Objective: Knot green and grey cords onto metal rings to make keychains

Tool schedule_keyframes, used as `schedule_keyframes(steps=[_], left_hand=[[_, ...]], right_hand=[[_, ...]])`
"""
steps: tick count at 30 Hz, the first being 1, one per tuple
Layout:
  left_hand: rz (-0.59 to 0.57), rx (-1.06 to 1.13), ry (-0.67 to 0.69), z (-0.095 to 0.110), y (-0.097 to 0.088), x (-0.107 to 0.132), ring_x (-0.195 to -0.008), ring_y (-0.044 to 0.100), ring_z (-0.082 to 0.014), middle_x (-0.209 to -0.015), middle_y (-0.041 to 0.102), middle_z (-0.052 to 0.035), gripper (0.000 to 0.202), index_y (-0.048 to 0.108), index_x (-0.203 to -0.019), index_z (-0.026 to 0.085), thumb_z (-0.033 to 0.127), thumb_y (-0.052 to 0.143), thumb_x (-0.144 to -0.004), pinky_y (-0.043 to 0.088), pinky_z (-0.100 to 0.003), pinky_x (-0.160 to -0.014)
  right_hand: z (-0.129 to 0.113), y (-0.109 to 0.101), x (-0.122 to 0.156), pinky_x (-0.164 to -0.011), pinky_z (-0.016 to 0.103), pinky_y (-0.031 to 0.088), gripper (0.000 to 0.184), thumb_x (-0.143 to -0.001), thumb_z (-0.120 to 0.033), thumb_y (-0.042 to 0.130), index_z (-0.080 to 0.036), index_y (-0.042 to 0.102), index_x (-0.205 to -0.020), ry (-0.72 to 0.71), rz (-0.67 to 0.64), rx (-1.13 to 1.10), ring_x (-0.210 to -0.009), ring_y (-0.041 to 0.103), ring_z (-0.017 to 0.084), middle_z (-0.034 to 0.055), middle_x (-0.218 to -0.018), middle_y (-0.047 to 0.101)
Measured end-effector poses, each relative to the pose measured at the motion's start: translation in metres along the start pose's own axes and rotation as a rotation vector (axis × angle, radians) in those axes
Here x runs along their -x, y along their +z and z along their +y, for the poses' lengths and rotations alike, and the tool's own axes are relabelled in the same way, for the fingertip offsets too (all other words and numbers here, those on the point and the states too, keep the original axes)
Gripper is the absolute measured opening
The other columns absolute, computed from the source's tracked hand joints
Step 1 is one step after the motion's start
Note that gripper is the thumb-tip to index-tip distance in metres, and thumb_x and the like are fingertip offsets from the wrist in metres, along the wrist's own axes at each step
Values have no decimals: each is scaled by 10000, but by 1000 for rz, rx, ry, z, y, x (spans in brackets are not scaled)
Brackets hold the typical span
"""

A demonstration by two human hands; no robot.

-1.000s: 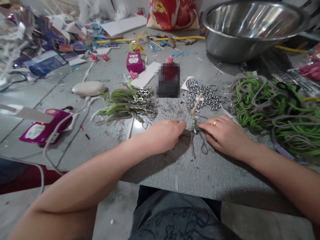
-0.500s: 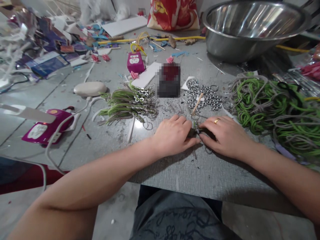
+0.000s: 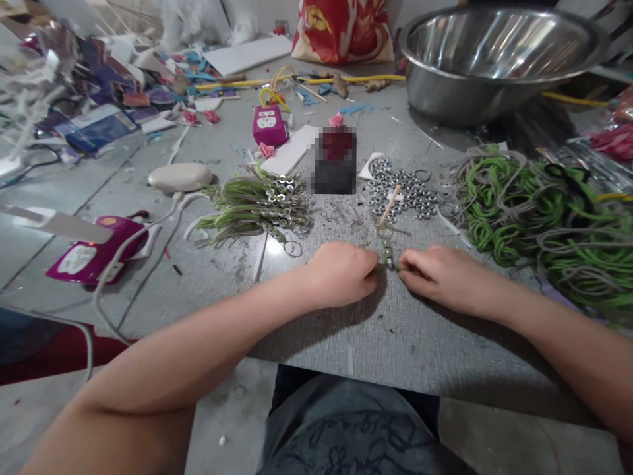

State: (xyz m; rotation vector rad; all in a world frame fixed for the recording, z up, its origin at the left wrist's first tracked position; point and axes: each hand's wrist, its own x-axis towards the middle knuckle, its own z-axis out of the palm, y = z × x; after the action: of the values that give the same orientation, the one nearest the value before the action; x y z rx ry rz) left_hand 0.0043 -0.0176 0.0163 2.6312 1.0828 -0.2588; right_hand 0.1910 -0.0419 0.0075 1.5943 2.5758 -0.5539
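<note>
My left hand (image 3: 343, 274) is closed in a fist on the tabletop, gripping one side of a thin green-grey cord. Opposite it, my right hand (image 3: 440, 274) pinches the cord's other side, thumb against fingers. Between them lies a short knotted piece (image 3: 386, 253) of the cord with small shiny metal parts and a key ring (image 3: 384, 231) at its far end. The cord ends are mostly hidden in my fingers. Just beyond sit a pile of metal nuts (image 3: 413, 198) and a small wooden stick (image 3: 390, 206).
Left of my hands is a bundle of corded key rings (image 3: 242, 204). A heap of green and grey cords (image 3: 499, 211) lies at right. Farther back are a steel bowl (image 3: 455, 99), a red bag (image 3: 343, 30), purple sockets (image 3: 268, 125) and scraps (image 3: 133, 99). A white cable (image 3: 106, 277) runs at left.
My hands have drawn apart sideways, and the left has curled into a fist. The small piece between them now shows more, with cord stretched out to both sides.
</note>
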Motion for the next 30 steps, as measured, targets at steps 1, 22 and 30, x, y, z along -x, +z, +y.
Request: schedule_keyframes(steps=[1,22,30], left_hand=[[-25,-11,24,-1,-2,1,-620,592,-177,-655,628,-30,177,610,-777,177,249,448,-792,358,-256,-514],[279,163,-6,-6,12,0,-850,606,-189,-967,615,-63,295,497,-1052,152,364,477,-847,470,-307,-703],[269,27,69,-6,23,-8,-724,613,-153,-844,621,-48,181,559,-909,160,200,385,-877,441,-246,-570]], right_hand=[[-1,-2,1,-461,240,214,162,-802,-238,449,-206,466,-645,-3,-27,-26,-430,371,92,-51,-479,429],[10,4,-1,-549,279,347,176,-878,-347,445,-187,512,-844,-95,177,129,-660,586,180,38,-781,608],[17,9,-5,-532,262,323,218,-910,-304,362,-192,516,-804,-219,215,120,-607,547,154,22,-714,590]])
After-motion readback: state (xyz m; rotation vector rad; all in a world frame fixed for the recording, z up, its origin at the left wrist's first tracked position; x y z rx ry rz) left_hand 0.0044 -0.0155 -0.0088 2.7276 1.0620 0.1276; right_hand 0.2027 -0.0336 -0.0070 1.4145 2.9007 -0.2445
